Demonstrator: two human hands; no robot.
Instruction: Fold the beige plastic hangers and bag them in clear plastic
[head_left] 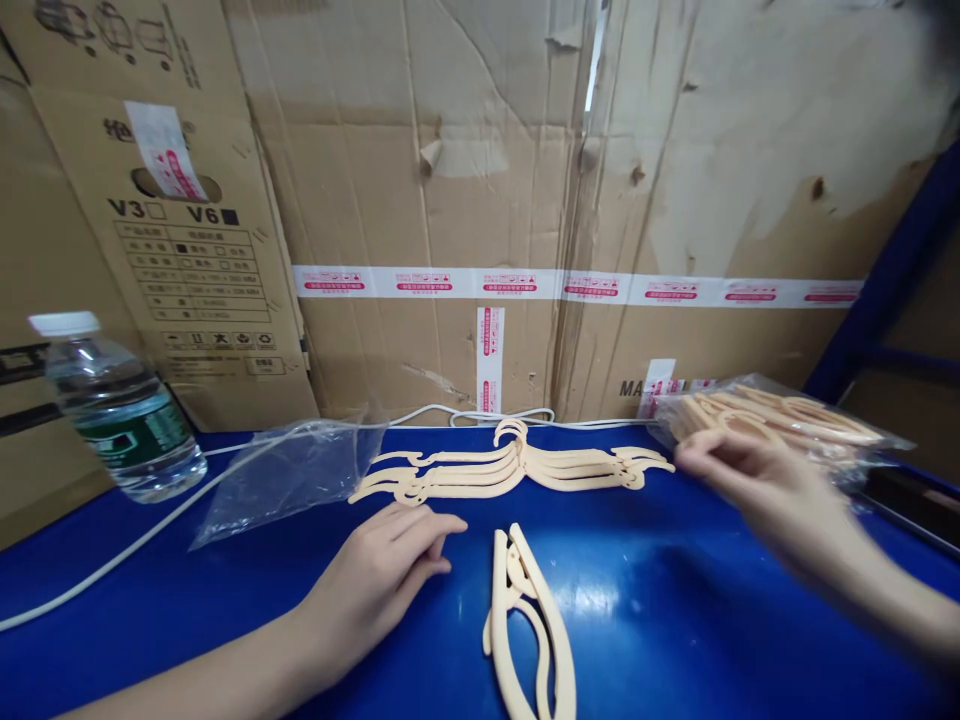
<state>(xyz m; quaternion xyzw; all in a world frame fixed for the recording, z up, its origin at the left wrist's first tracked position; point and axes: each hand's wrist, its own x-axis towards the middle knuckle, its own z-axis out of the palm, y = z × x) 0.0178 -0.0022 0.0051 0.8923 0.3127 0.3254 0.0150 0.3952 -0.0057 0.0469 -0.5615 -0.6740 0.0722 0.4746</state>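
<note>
Several cream plastic folding hangers lie unfolded in a stacked row on the blue table, their hooks gathered at the top. Closer to me is one folded hanger, lying lengthwise with its arms together. My left hand hovers just in front of the row's left end; its index finger and thumb are apart with nothing between them, the other fingers curled. At the row's right tip is my right hand, finger and thumb pinched; what they hold, if anything, is hidden. Behind it a clear bag contains more cream hangers.
An emptied-looking clear plastic bag lies at left, beside a water bottle with a green label. A white cable crosses the table's left and back. Cardboard walls the back, and a dark object sits at right.
</note>
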